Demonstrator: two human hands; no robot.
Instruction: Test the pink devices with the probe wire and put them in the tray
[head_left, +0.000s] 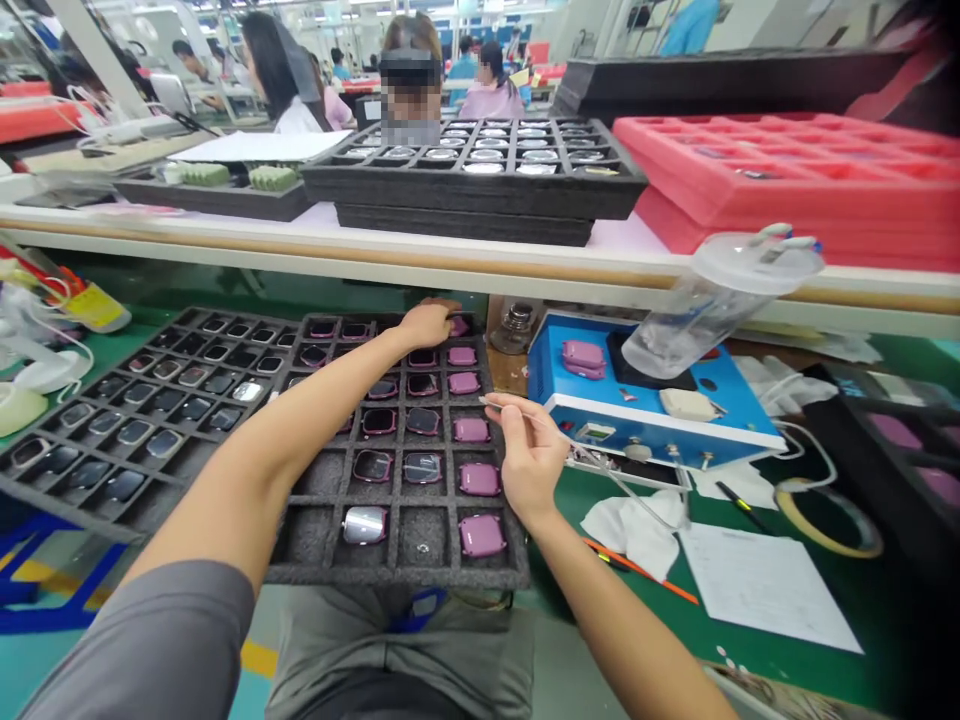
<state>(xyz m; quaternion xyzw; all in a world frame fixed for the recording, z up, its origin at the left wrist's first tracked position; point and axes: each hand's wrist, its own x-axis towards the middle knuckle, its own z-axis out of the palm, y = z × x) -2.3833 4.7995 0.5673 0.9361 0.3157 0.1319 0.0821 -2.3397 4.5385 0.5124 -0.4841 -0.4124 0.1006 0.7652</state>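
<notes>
My left hand reaches across the black foam tray to its far right corner. Its fingertips are on a purple watch case there. My right hand is pinched on a thin tool at the tray's right edge, its tip pointing left. More purple cases, such as one at the near right, fill the right column. Dark-faced pieces lie in the middle columns, and a shiny square piece sits near the front.
A blue box bears purple parts and a tilted clear cup. A second tray of watch faces is at left. The white shelf edge runs above; red trays stand on it. White paper lies at right.
</notes>
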